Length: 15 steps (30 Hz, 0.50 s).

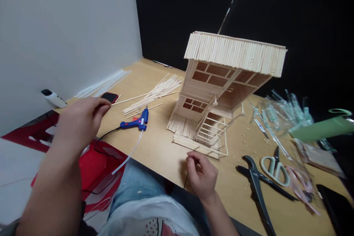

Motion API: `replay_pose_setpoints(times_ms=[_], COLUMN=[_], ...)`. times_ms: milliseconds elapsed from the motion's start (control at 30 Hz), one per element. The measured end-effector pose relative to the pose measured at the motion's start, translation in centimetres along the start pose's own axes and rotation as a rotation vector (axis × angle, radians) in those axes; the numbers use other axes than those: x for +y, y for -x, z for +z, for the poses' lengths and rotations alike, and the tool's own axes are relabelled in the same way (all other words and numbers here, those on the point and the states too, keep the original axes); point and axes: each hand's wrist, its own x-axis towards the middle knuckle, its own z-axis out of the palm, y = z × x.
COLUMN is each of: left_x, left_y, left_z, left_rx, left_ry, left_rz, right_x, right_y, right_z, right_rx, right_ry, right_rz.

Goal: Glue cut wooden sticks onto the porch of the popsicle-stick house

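My left hand (84, 121) reaches over the table's left side, its thumb and fingers pinched on one end of a thin wooden stick (128, 99). The stick's other end points to a loose pile of wooden sticks (159, 92). My right hand (203, 175) is at the table's front edge with its fingers curled together; what they hold, if anything, is hidden. Just beyond it stands a two-storey model house (221, 88) of wooden sticks, with a slatted roof, window frames, a staircase and a railing. A blue glue gun (138, 121) lies between my hands, a white glue stick trailing from it.
Long white glue sticks (103, 83), a phone (110, 97) and a white bottle (54, 98) are at the left. To the right lie black cutters (257, 184), white-handled scissors (275, 169), a craft knife (260, 128), plastic wrappers (287, 110) and a green cylinder (320, 127).
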Motion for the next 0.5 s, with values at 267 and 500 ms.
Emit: replay_pose_setpoints(times_ms=[267, 500], left_x=[3.9, 4.8], left_y=[7.1, 7.6], left_z=[-1.4, -1.2], left_rx=[-0.178, -0.18], left_ry=[0.493, 0.412], left_rz=[0.47, 0.647], right_x=[-4.7, -6.8], right_y=[-2.3, 0.0], right_z=[-0.7, -1.0], right_rx=[-0.154, -0.307], right_ry=[0.107, 0.047], right_rz=[-0.122, -0.094])
